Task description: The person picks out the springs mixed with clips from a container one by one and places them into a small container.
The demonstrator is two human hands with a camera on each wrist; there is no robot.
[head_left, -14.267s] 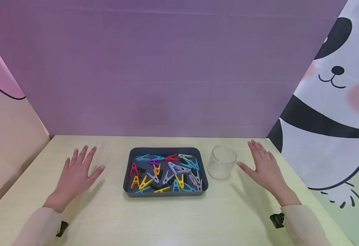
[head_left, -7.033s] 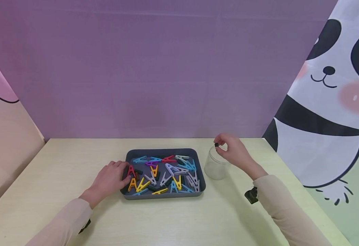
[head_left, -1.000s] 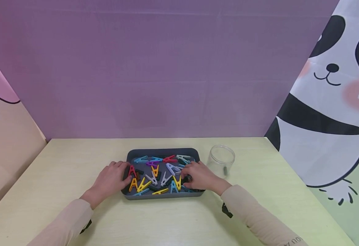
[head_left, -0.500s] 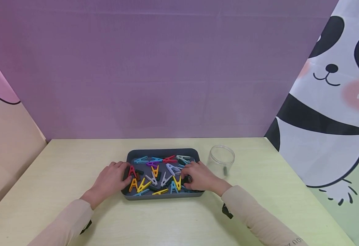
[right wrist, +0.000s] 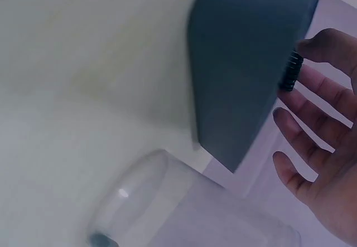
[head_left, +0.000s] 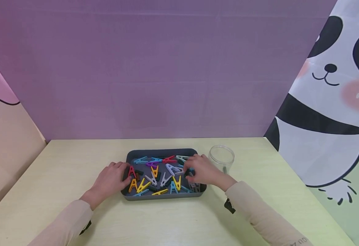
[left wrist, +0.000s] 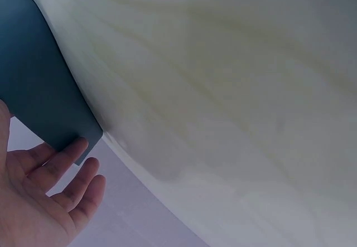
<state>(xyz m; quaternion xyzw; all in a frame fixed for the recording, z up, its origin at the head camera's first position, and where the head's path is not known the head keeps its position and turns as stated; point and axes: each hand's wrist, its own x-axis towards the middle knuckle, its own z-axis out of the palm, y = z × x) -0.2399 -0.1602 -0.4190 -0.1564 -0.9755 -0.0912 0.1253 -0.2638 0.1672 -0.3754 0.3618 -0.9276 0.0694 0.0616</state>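
Before purple backdrop [head_left: 167, 68], pale table [head_left: 167, 222], left fingers [left wrist: 58, 166] holding tray [head_left: 167, 197], right fingers [right wrist: 312, 116] pinching black coil [right wrist: 292, 71]

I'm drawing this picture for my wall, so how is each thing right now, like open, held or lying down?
Plastic clips: lying jumbled in the tray
Loose black springs: lying among the clips
Clear jar: upright, uncapped, dark piece inside
Held black spring: pinched in the right hand
Left hand: touching the tray's left side

Purple backdrop [head_left: 161, 68] behind pale table [head_left: 154, 222], panda print [head_left: 323, 111] at right
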